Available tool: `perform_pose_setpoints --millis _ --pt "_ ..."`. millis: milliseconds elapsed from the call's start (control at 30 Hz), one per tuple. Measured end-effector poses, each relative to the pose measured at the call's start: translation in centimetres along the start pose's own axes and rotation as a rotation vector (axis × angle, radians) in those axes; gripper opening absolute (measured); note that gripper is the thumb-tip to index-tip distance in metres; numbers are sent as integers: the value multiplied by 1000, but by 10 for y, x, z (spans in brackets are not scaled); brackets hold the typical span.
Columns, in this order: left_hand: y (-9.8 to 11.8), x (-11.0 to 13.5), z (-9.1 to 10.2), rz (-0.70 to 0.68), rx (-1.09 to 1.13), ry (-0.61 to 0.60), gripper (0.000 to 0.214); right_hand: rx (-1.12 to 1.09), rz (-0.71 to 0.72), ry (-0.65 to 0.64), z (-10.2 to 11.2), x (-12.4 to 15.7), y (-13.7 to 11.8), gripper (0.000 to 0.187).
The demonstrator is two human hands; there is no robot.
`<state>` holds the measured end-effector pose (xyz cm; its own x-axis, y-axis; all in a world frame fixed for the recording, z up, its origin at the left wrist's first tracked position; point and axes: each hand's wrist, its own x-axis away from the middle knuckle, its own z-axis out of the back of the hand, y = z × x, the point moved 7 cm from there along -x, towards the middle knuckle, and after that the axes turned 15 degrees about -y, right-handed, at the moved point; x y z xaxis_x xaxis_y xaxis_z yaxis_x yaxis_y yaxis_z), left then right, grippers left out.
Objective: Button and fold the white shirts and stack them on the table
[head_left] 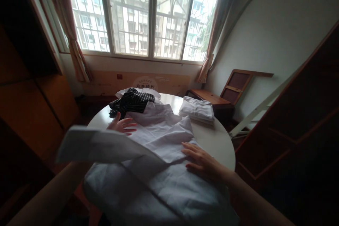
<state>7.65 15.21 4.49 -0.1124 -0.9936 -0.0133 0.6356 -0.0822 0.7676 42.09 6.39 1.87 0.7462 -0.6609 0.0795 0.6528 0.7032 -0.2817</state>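
Note:
A white shirt (159, 148) lies spread over the near half of a round white table (214, 141), collar toward the window. One sleeve (92, 144) is lifted off the table and hangs blurred across my left forearm. My left hand (122, 124) hovers beside the shirt's shoulder with its fingers spread, and nothing shows in it. On the shirt's right side my right hand (201, 162) rests flat, fingers stretched out and pressing the cloth.
A dark striped garment (131, 102) lies crumpled at the table's far side. A folded white shirt (197, 110) sits at the far right. Wooden cabinets stand left and right, a low wooden desk (212, 97) under the barred window (143, 14).

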Motion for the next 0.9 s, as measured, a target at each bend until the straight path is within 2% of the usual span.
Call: perform_pose_setpoints --millis 67,133,200,300,400,500,633,767,900 --pt "-5 9 -10 -8 186 -193 69 -14 -13 78 2 9 12 41" --pt "-12 19 -23 10 405 -396 73 14 -29 185 8 17 20 26" --pt "-20 27 -31 65 492 -511 73 83 -69 266 14 25 25 15" --pt "-28 37 -35 101 371 -638 63 206 -148 323 17 32 31 15" --pt "-23 48 -39 18 107 -759 47 302 -260 404 20 40 39 14" --pt "-13 58 -43 -61 -119 -793 41 343 -406 405 17 46 51 13" --pt "2 73 -53 -86 -254 -811 43 285 -552 269 11 50 65 14" --pt "15 88 -65 -98 -336 -817 41 166 -520 89 11 47 70 15" --pt "23 96 -73 -160 -356 -796 31 97 -440 60 16 43 65 23"
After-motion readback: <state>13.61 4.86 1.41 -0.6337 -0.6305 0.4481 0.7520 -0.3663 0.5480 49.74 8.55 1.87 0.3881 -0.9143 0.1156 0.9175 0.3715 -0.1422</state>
